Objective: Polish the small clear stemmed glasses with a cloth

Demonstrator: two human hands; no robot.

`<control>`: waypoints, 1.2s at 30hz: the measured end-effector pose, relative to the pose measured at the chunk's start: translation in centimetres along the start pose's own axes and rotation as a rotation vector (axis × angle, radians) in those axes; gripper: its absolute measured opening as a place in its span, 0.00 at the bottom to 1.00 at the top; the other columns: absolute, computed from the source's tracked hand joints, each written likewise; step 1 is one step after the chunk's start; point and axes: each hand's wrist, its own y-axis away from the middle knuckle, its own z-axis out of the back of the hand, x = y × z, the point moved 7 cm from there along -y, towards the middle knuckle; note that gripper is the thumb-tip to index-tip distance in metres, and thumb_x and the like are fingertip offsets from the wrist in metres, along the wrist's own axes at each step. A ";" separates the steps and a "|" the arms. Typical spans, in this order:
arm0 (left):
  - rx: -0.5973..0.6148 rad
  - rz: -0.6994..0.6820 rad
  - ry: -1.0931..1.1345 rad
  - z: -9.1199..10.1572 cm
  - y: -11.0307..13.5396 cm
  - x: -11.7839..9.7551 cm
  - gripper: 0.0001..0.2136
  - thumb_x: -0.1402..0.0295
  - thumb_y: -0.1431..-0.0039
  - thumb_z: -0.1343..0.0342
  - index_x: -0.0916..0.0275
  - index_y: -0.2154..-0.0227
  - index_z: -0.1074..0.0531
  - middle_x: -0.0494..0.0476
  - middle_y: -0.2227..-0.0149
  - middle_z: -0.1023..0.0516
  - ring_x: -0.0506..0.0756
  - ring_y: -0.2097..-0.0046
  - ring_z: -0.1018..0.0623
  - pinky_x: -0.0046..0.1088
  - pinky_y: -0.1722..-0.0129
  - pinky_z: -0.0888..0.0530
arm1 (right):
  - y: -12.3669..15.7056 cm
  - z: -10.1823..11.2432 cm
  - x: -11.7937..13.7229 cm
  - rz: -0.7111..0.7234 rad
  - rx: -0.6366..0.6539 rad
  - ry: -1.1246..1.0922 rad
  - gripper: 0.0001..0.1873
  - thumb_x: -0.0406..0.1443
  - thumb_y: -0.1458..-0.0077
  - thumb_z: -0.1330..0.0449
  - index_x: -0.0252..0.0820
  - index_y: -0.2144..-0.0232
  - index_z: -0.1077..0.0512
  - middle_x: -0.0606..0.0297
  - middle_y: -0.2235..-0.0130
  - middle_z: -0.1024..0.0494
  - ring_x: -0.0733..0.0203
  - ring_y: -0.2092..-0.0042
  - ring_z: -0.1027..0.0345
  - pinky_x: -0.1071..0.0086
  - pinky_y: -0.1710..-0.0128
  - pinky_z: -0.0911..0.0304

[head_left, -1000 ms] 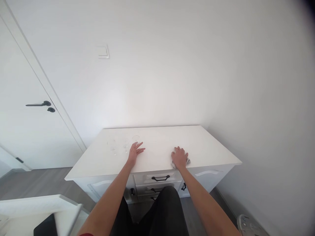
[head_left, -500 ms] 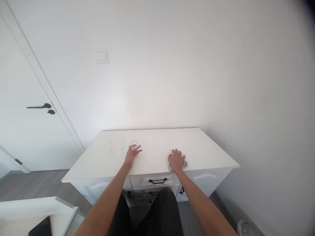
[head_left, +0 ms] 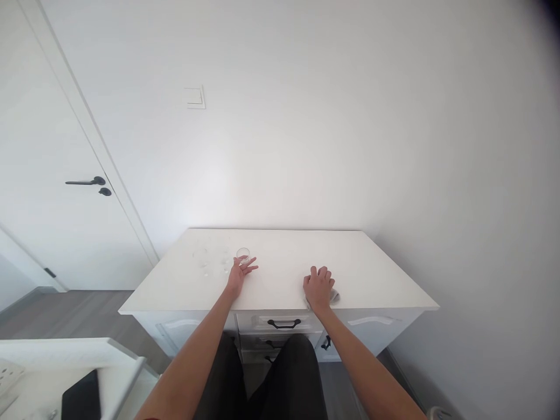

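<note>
My left hand is around the lower part of a clear drinking glass. Its fingers reach out to the right beneath the round rim, and the glass's lower end is hidden. Just left of it, several more transparent glasses stand on the white cabinet top, their outlines faint. Near the front edge my right hand presses down with bent fingers over a folded grey cloth. Most of the cloth is covered by the palm.
Behind the cabinet runs a white wall with a light switch. Dark handles mark the drawers below. A door with a black lever handle is at left. At lower left, a white stand holds a dark flat object.
The view has shifted slightly, moving the scene rightward. My right hand's fingers look more bent over the cloth. My left hand stays at the same glass.
</note>
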 end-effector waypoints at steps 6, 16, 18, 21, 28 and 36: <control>0.008 0.002 -0.005 -0.1 0.1 0.0 0.27 0.45 0.31 0.50 0.62 0.44 0.28 0.63 0.46 0.21 0.61 0.48 0.20 0.51 0.42 0.29 | -0.3 -0.9 0.0 0.005 0.052 -0.073 0.14 0.39 0.29 0.51 0.38 0.51 0.29 0.60 0.62 0.24 0.53 0.59 0.30 0.59 0.56 0.38; -0.010 0.011 0.038 -0.9 1.8 -0.2 0.29 0.43 0.32 0.51 0.62 0.42 0.29 0.63 0.45 0.21 0.62 0.47 0.20 0.52 0.40 0.31 | 3.3 0.9 -2.5 0.190 0.159 -0.439 0.22 0.43 0.42 0.41 0.47 0.46 0.27 0.57 0.37 0.27 0.48 0.36 0.36 0.60 0.39 0.42; -0.006 0.017 0.059 -1.5 3.0 0.0 0.31 0.41 0.32 0.53 0.62 0.41 0.30 0.64 0.44 0.21 0.62 0.46 0.20 0.53 0.38 0.33 | 4.2 1.8 -3.8 0.177 0.155 -0.534 0.21 0.43 0.42 0.42 0.47 0.48 0.25 0.57 0.33 0.30 0.47 0.32 0.41 0.58 0.36 0.44; 0.014 0.031 0.107 -2.8 4.8 -0.1 0.30 0.40 0.33 0.54 0.58 0.41 0.33 0.66 0.39 0.24 0.64 0.43 0.21 0.53 0.39 0.32 | 4.3 2.9 -5.1 0.066 0.113 -0.664 0.13 0.45 0.45 0.41 0.47 0.61 0.22 0.53 0.45 0.20 0.43 0.39 0.32 0.55 0.40 0.40; 0.002 0.049 0.188 -7.3 8.1 -0.7 0.25 0.42 0.35 0.48 0.46 0.41 0.41 0.65 0.31 0.36 0.68 0.40 0.22 0.53 0.44 0.25 | 5.1 4.7 -2.9 -0.410 -0.121 -1.031 0.26 0.58 0.37 0.54 0.45 0.64 0.31 0.62 0.67 0.22 0.53 0.64 0.27 0.61 0.61 0.33; -0.056 -0.001 0.106 -7.7 13.5 -4.2 0.22 0.48 0.37 0.40 0.44 0.45 0.40 0.61 0.39 0.31 0.66 0.44 0.19 0.48 0.48 0.23 | 10.9 4.8 6.8 -0.394 0.076 -1.361 0.20 0.50 0.48 0.40 0.44 0.59 0.28 0.61 0.62 0.17 0.52 0.63 0.22 0.65 0.65 0.29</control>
